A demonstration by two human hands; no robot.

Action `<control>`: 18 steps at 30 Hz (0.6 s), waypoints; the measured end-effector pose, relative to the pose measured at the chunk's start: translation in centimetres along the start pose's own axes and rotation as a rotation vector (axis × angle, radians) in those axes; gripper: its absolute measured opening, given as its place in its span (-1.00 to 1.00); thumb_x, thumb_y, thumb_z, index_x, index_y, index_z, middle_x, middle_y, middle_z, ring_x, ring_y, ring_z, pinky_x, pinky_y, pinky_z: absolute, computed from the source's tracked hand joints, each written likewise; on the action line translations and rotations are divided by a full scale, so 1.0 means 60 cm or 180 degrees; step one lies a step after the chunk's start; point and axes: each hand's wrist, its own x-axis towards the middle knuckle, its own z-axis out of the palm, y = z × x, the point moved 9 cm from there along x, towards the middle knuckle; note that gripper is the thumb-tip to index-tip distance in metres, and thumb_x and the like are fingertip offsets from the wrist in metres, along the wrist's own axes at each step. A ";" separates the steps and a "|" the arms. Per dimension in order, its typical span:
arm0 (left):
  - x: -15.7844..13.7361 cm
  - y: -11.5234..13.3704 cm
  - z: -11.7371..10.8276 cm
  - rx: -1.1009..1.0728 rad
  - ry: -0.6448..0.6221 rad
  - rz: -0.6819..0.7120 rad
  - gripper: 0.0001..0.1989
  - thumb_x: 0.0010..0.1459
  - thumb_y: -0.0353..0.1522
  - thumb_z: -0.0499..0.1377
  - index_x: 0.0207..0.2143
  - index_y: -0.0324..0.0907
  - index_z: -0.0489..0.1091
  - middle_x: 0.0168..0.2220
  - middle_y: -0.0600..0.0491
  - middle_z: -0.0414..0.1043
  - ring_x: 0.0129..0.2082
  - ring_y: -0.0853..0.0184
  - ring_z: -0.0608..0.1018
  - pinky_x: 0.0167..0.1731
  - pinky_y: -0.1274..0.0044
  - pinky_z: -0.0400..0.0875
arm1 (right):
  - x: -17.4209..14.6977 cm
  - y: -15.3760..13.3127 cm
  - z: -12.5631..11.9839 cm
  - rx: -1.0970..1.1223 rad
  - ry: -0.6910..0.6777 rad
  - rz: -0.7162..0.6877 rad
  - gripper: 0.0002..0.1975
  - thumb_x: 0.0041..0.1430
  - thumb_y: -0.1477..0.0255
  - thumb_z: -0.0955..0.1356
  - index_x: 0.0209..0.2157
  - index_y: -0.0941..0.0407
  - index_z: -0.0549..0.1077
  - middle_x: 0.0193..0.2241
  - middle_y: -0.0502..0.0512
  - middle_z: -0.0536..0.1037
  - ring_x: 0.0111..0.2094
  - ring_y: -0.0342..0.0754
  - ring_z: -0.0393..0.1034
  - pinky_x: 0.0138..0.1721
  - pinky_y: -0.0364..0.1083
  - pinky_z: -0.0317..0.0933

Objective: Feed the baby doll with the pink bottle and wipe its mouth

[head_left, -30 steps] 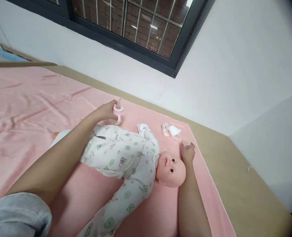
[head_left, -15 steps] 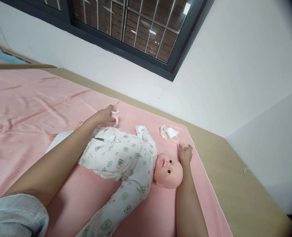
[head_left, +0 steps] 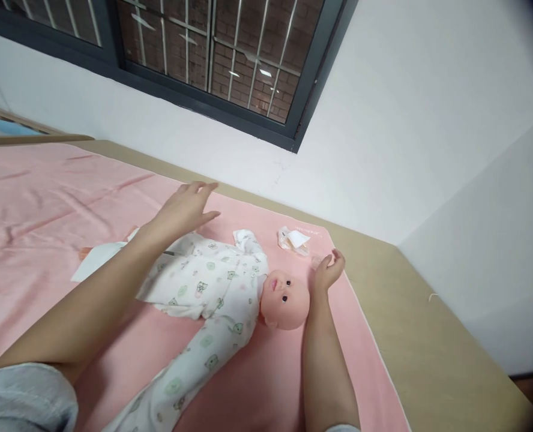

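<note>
A baby doll [head_left: 287, 300] lies on its back on a pink blanket [head_left: 257, 378]. It wears a white bodysuit [head_left: 216, 282] with a green and pink animal print. Over the doll's far side my left hand [head_left: 189, 204] is raised, fingers spread, holding nothing. The pink baby bottle does not show now. Just past the doll's head, my right hand [head_left: 332, 270] has its fingers apart and looks free of any hold. Beside its fingertips is a small clear piece [head_left: 316, 261], hard to make out, perhaps a bottle cap.
A crumpled clear wrapper with white paper [head_left: 294, 240] lies near the blanket's far corner. Wooden tabletop [head_left: 410, 312] borders the blanket on the right. Behind stand a white wall [head_left: 239, 156] and a dark-framed window [head_left: 293, 138].
My left hand has let go of the pink baby bottle and opened. My right hand has released the small clear piece. The view has shifted slightly, moving the doll leftward in the picture.
</note>
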 end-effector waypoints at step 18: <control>-0.002 0.330 0.335 -0.0791 -0.3708 0.1454 -0.78 0.29 -0.36 0.15 -0.05 -0.27 0.41 -0.11 -0.04 0.46 -0.19 0.28 0.53 -0.15 0.38 0.47 | -0.070 -0.069 0.119 0.0876 -0.1744 -0.0809 -0.76 0.06 0.40 0.16 -0.44 0.11 0.43 -0.44 0.02 0.49 -0.40 -0.10 0.27 -0.35 -0.13 0.11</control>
